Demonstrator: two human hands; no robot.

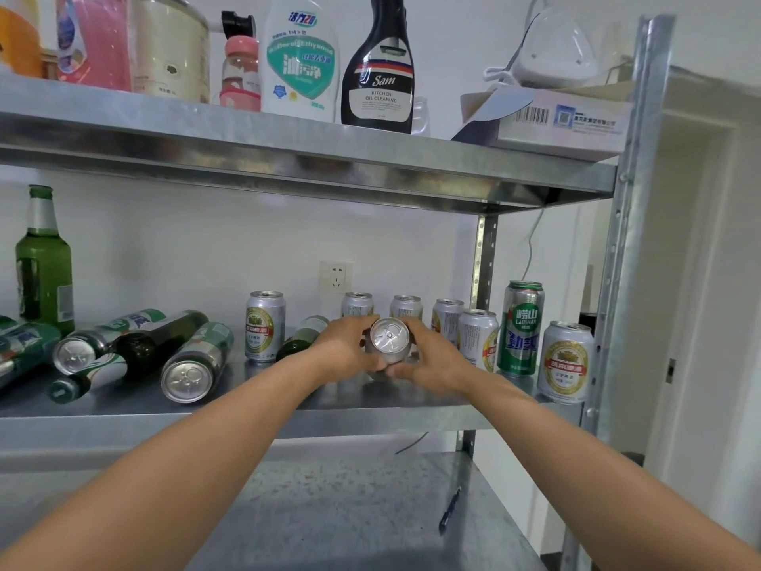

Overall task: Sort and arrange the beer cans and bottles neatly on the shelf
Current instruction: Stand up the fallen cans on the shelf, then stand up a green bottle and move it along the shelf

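Both my hands hold one silver beer can (389,339), tilted with its top toward me, just above the middle shelf (247,418). My left hand (345,348) grips its left side and my right hand (428,356) grips its right side. Several silver cans (477,337) stand upright behind and to the right, with a tall green can (521,327) and a silver can (566,362) at the shelf's right end. One can (264,325) stands left of my hands. At left, cans (195,364) and dark bottles (136,352) lie on their sides. A green bottle (43,257) stands upright.
The upper shelf (288,146) carries cleaning bottles (381,72), a pink bottle, a jar and a cardboard box (564,121). A wall socket (337,276) sits behind the cans. A dark pen (449,511) lies on the lower shelf. The steel upright (630,241) bounds the right side.
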